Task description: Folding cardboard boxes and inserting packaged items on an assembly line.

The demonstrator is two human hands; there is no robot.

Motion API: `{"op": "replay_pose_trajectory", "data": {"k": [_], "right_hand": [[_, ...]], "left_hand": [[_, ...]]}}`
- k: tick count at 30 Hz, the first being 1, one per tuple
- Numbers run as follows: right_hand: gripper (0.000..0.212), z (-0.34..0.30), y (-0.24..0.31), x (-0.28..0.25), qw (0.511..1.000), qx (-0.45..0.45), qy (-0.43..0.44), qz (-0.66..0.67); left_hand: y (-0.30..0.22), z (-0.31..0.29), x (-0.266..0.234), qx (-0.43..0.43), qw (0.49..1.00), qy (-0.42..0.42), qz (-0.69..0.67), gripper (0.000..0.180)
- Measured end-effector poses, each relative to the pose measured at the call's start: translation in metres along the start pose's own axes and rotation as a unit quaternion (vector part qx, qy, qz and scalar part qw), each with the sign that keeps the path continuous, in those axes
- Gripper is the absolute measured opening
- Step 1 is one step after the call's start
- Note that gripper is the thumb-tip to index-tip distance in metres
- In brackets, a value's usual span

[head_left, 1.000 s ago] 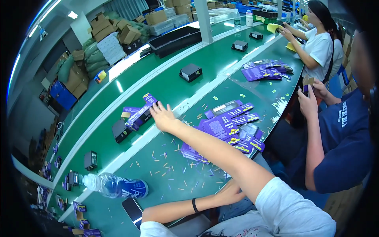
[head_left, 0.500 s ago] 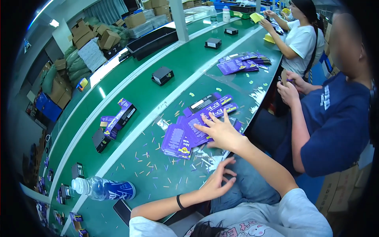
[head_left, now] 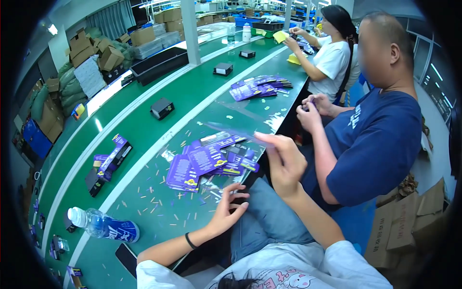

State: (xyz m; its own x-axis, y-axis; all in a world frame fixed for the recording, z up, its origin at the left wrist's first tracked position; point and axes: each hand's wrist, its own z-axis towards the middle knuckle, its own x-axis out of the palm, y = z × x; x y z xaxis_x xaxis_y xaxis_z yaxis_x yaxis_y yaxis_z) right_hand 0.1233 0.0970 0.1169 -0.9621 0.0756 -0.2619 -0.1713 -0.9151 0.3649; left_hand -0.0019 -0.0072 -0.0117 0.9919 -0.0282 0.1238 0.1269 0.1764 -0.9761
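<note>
Lengthwise leftward from right hand, purple piece

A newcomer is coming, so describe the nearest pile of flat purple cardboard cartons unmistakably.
On the long green bench, find the edge by the wearer's left hand. Just beyond it lies the loose heap of flat purple cardboard cartons with yellow marks. Unlike the purple carton pile farther along, it has thin orange and purple slivers scattered to its left.

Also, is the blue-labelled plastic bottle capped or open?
Capped: a white screw cap covers the top of the blue-labelled plastic bottle.
</note>
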Motion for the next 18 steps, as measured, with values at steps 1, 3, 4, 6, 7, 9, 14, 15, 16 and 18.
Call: {"op": "replay_pose_trajectory", "data": {"k": [1, 3, 4, 6, 7, 9, 14, 15, 16, 18], "right_hand": [[0.022, -0.004, 0.012, -0.013, 0.996, 0.086, -0.009, 0.012], [0.022, -0.009, 0.023, -0.032, 0.980, 0.176, -0.031, 0.090], [0.022, -0.014, 0.026, -0.038, 0.946, 0.266, -0.061, 0.173], [0.022, -0.031, 0.020, -0.045, 0.937, 0.302, -0.037, 0.170], [0.023, -0.043, 0.015, -0.046, 0.924, 0.340, -0.016, 0.174], [0.024, -0.065, 0.009, -0.046, 0.890, 0.413, 0.029, 0.191], [0.029, -0.127, -0.003, -0.022, 0.847, 0.481, 0.000, 0.225], [0.029, -0.131, 0.000, -0.019, 0.847, 0.480, 0.001, 0.228], [0.031, -0.134, 0.003, -0.017, 0.894, 0.424, 0.036, 0.138], [0.034, -0.138, 0.007, -0.013, 0.948, 0.296, 0.103, -0.049]], "left_hand": [[0.003, 0.003, -0.004, 0.029, 1.000, -0.003, -0.009, 0.059], [0.010, 0.002, -0.008, 0.082, 0.996, -0.009, -0.028, 0.061], [0.014, 0.001, -0.009, 0.108, 0.993, -0.014, -0.038, 0.062], [0.016, 0.004, -0.015, 0.043, 0.991, 0.043, -0.118, 0.063], [0.016, 0.005, -0.019, -0.022, 0.977, 0.098, -0.190, 0.063], [0.011, 0.001, -0.023, -0.150, 0.916, 0.195, -0.318, 0.064], [-0.011, 0.007, -0.010, -0.236, 0.870, 0.232, -0.366, 0.060], [-0.011, 0.006, -0.011, -0.236, 0.871, 0.230, -0.364, 0.060], [-0.009, 0.006, -0.012, -0.232, 0.884, 0.213, -0.346, 0.059], [-0.005, 0.006, -0.013, -0.224, 0.906, 0.180, -0.311, 0.057]]}}
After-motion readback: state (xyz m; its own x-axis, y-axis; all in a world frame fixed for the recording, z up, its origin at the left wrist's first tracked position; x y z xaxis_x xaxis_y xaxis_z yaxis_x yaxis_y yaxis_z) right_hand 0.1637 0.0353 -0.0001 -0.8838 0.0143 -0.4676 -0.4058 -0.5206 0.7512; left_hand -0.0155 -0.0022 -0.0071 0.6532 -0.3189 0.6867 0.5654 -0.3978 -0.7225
